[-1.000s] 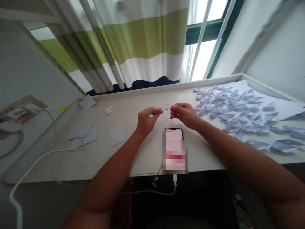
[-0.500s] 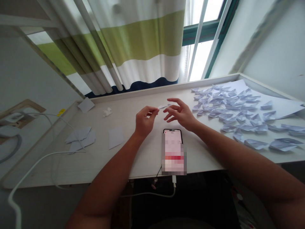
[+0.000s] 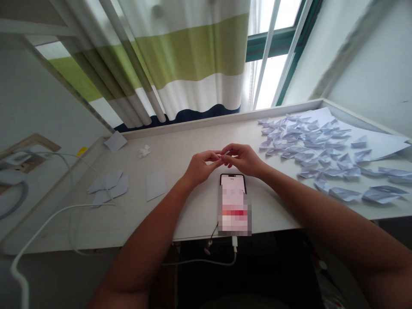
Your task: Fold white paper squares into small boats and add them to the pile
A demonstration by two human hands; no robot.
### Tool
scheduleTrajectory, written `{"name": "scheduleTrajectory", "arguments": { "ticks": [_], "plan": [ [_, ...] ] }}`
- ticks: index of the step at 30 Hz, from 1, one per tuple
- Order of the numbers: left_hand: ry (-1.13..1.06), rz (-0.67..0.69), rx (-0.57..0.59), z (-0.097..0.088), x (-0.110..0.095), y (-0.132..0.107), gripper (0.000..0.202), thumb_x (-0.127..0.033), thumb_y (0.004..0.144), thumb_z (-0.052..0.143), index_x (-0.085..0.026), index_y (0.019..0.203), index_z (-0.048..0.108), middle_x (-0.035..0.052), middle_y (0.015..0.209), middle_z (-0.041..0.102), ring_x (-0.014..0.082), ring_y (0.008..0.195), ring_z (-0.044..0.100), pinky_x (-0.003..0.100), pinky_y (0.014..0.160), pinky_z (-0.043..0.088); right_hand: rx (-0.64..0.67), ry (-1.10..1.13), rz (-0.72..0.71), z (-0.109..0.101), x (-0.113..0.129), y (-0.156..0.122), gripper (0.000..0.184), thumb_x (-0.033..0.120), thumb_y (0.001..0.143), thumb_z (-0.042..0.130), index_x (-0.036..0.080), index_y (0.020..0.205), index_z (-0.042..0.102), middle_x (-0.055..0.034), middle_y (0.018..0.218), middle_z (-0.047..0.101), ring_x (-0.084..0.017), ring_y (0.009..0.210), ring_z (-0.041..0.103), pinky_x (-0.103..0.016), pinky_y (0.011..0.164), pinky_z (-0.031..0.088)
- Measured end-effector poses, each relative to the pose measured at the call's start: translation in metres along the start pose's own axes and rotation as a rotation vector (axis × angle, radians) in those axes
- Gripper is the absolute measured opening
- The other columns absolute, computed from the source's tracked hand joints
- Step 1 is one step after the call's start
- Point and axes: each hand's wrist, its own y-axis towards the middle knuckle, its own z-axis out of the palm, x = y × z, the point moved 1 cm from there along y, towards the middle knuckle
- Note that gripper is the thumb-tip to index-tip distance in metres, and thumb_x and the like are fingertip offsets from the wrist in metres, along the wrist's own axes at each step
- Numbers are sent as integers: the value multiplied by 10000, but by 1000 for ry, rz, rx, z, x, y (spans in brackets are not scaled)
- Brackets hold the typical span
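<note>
My left hand [image 3: 203, 166] and my right hand [image 3: 243, 159] meet above the middle of the white desk. Between their fingertips is a small folded piece of white paper [image 3: 227, 152], mostly hidden by the fingers. The fingers of both hands are closed in a pinch on it. Just below the hands lies a phone [image 3: 232, 201], its screen lit and a charging cable plugged into its lower end. To the right, many folded paper boats [image 3: 309, 146] are spread in a loose group.
At the left lie a single paper square [image 3: 156, 186], a few overlapping paper sheets [image 3: 111, 189], another sheet [image 3: 116, 141] by the far edge and a crumpled white scrap [image 3: 144, 151]. White cables [image 3: 58, 214] cross the left side. A curtain [image 3: 193, 56] hangs behind the raised desk rim.
My right hand, its fingers spread before, has moved down and left and closed on the paper. My left hand has shifted slightly right and down to meet it.
</note>
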Motion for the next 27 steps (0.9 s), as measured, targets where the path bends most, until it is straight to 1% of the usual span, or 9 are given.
{"name": "scheduleTrajectory", "arguments": {
  "ticks": [2,5,8,11,14,17,21,24,27],
  "plan": [
    [-71,-17,13,0,3,1,308,-438,822,926,-193,779,744,126,1119,849,248,959,807,432,936,647,30,-3,-9,0,2,-1,346,524,873,886,200,950,795,-43,835,801,-163,647,716,-343,629,643],
    [-201,-61,37,1,6,2,376,-443,758,983,-192,888,735,93,988,837,228,880,814,380,845,652,45,10,-24,0,1,-1,390,536,884,880,203,1070,802,-34,823,791,-165,649,718,-333,610,635],
    [-303,-103,37,2,5,3,486,-431,712,1019,-191,1047,764,97,1038,836,228,855,826,375,820,659,31,32,-40,-1,0,1,468,576,875,886,205,1140,777,-17,785,775,-173,658,730,-316,576,622],
    [-341,-141,24,2,1,3,504,-418,719,1021,-183,1097,785,125,1138,834,241,887,838,391,852,663,19,6,-52,-2,-1,1,465,602,905,850,203,1134,782,-28,810,790,-175,672,742,-321,590,633],
    [-341,-149,8,2,-2,3,485,-431,749,1002,-175,1109,800,138,1176,831,247,915,839,393,863,663,17,-45,-66,-3,0,0,419,584,966,785,204,1141,809,-58,869,804,-198,729,766,-342,619,639],
    [-338,-158,-25,4,-2,3,487,-437,746,1000,-176,1106,804,134,1179,830,243,919,829,403,869,672,-10,-140,-112,-3,4,-2,333,518,1001,755,222,1126,841,-71,931,792,-202,749,759,-358,645,632],
    [-383,-196,-77,7,0,3,474,-404,709,1017,-166,1055,797,106,1163,826,226,935,809,437,928,677,-35,-287,-226,-3,7,-3,217,372,1029,707,261,1122,868,-64,967,754,-185,772,726,-342,672,626],
    [-444,-233,-113,7,1,3,443,-370,702,1012,-150,1017,792,84,1094,828,211,947,790,470,1001,660,-32,-353,-286,-5,5,-2,189,303,1005,709,275,1083,879,-64,967,729,-194,826,709,-321,665,624],
    [-506,-259,-133,7,2,3,414,-321,695,995,-149,1013,791,79,1096,825,212,998,780,487,1064,636,-17,-351,-291,-6,2,-1,193,276,994,700,284,1061,881,-71,1020,731,-207,897,721,-339,725,653]
  ]
}}
